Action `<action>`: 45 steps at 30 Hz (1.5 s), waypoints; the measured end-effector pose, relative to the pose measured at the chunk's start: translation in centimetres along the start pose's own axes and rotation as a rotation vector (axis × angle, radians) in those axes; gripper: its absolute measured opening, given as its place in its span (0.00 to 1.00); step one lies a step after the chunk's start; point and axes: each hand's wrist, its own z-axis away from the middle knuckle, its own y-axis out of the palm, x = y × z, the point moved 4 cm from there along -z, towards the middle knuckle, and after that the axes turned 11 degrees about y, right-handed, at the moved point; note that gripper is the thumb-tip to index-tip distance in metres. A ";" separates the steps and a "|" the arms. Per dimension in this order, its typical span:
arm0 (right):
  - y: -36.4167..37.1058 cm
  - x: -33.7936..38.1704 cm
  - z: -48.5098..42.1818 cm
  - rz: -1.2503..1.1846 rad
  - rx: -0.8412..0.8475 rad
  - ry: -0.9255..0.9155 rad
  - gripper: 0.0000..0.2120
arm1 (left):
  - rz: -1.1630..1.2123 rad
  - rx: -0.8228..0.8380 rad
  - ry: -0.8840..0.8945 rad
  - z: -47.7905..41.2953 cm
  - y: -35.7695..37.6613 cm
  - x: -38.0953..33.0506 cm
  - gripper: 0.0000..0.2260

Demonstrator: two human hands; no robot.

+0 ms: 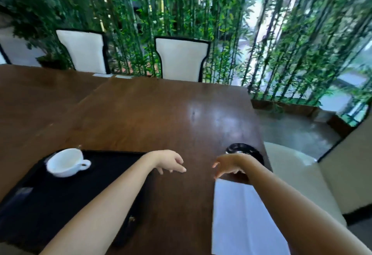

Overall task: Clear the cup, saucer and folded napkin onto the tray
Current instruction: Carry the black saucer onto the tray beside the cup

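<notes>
My right hand hangs loose and empty, the black saucer just behind it, the folded white napkin just below. My left hand, open and empty, hovers beside the black tray holding the white cup.

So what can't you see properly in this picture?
- Saucer: head view, near edge hidden behind the right hand.
- Napkin: bottom cut off by the frame, right side under the forearm.
- Tray: near corner covered by the left forearm.
- Cup: blurred, contents unclear.
</notes>
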 end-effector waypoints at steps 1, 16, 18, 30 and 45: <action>0.1 -1.7 0.3 0.007 -0.037 0.000 0.26 | -0.016 0.012 0.011 -1.2 0.5 -1.6 0.25; 0.0 -19.0 -0.5 -0.377 -0.273 0.155 0.25 | -0.150 -0.067 0.094 -14.5 2.2 -13.9 0.29; -0.4 -19.5 -1.5 -0.433 -0.328 0.146 0.25 | -0.185 -0.109 0.100 -16.2 1.7 -14.0 0.31; -0.2 -21.0 -8.9 -0.613 -0.470 0.257 0.29 | -0.173 -0.140 0.074 -25.1 1.6 -10.6 0.33; 3.2 -20.5 -10.7 -0.807 -0.440 0.208 0.36 | 0.149 -0.241 0.165 -26.3 5.3 -8.2 0.25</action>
